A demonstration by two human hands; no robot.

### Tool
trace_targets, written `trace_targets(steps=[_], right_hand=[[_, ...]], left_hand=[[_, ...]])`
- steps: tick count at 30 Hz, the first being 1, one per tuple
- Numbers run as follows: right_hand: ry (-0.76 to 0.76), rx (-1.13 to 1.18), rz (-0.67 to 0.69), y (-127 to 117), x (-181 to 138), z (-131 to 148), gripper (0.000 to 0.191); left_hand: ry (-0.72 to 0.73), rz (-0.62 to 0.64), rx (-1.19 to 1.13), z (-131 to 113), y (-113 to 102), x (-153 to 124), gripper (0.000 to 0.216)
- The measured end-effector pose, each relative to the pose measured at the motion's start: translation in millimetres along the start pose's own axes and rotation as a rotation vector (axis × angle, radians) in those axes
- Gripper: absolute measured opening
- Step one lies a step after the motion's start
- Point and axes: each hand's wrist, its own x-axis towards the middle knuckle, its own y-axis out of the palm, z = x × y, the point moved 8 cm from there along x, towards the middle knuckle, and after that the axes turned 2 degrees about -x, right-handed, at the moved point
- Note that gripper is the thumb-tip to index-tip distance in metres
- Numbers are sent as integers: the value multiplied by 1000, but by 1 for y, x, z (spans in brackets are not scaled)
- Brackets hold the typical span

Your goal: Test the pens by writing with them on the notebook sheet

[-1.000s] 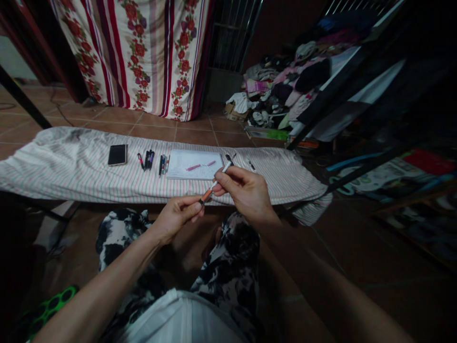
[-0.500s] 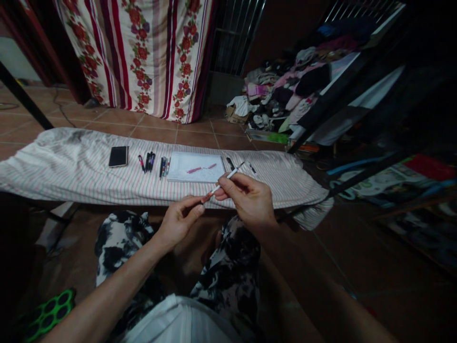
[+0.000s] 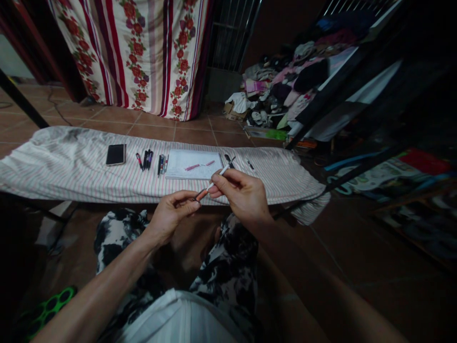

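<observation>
My right hand (image 3: 240,194) pinches a thin white pen (image 3: 218,175) that slants up to the right. My left hand (image 3: 172,213) is curled at the pen's lower tip, thumb and forefinger closed on that end. Both hands hover just in front of a long board covered in striped cloth (image 3: 71,166). On the cloth lies an open notebook (image 3: 194,164) with two pink pen parts (image 3: 193,167) on its page. Left of it rest several dark pens (image 3: 148,159) and a black phone (image 3: 115,154).
A floral curtain (image 3: 143,52) hangs behind the board. A heap of clothes (image 3: 282,95) lies at the back right beside a dark metal frame (image 3: 342,81). Tiled floor surrounds my patterned trouser legs (image 3: 228,267). A green perforated object (image 3: 43,309) sits at the lower left.
The orange piece at the pen's lower end a second ago no longer shows. My left fingers have closed on the pen's tip. Both hands stay in nearly the same place.
</observation>
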Motion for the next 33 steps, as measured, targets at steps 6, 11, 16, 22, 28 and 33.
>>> trace_targets(steps=[6, 11, 16, 22, 28, 33], right_hand=[[-8, 3, 15, 1, 0, 6, 18], [1, -28, 48, 2, -1, 9, 18], [-9, -69, 69, 4, -1, 8, 20], [-76, -63, 90, 5, 3, 18, 26], [-87, -56, 136, 8, 6, 21, 32], [-78, -51, 140, 9, 10, 18, 36]], left_hand=[[14, 7, -52, -8, 2, 1, 23], [-39, 102, -15, -7, 6, 0, 23], [3, 139, 8, -11, 9, -1, 24], [60, 260, -4, -24, 20, -1, 25], [-8, 358, -103, -32, 28, -6, 21], [-92, 379, -143, -29, 26, -9, 29]])
